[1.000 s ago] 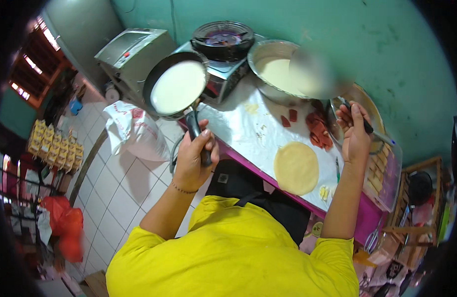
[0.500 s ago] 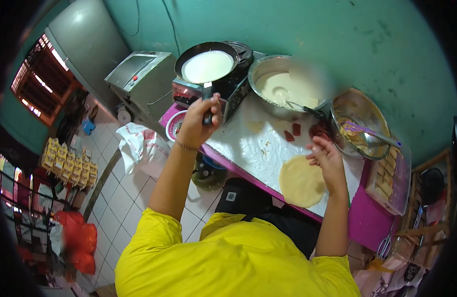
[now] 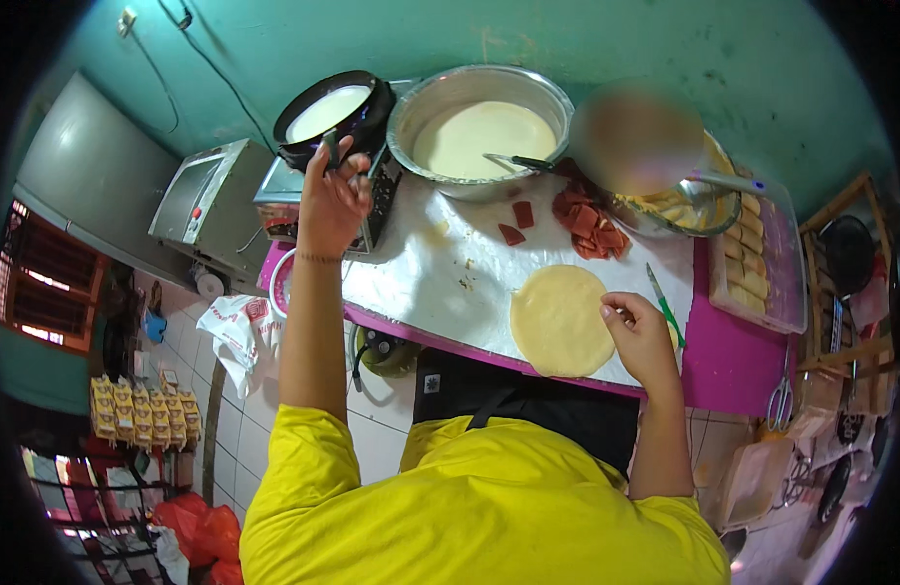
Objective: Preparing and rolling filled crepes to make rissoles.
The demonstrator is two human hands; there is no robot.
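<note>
A black frying pan point(image 3: 295, 148) with pale batter in it rests on the stove point(image 3: 380, 200) at the back left. My left hand point(image 3: 335, 200) is at its handle, fingers loosely spread apart. A round yellow pancake point(image 3: 559, 322) lies flat on the white sheet point(image 3: 421, 283) near the front edge. My right hand point(image 3: 647, 339) is closed at the pancake's right edge, thumb and fingertips pinched there. Behind the pancake are dark red pieces point(image 3: 591, 226), some heaped and a couple loose. A green-handled knife point(image 3: 667, 307) lies beside my right hand.
A large metal pot point(image 3: 399, 146) of batter holds a whisk with a dark handle point(image 3: 533, 163). Right of it stands a metal bowl point(image 3: 728, 210) with yellow filling and a purple-handled utensil. A plastic box point(image 3: 786, 263) of rolled pancakes sits on the table's right end.
The pan has come down onto the stove, and my left hand has loosened from its handle. My right hand has lowered to the pancake's edge and closed. The view has shifted.
</note>
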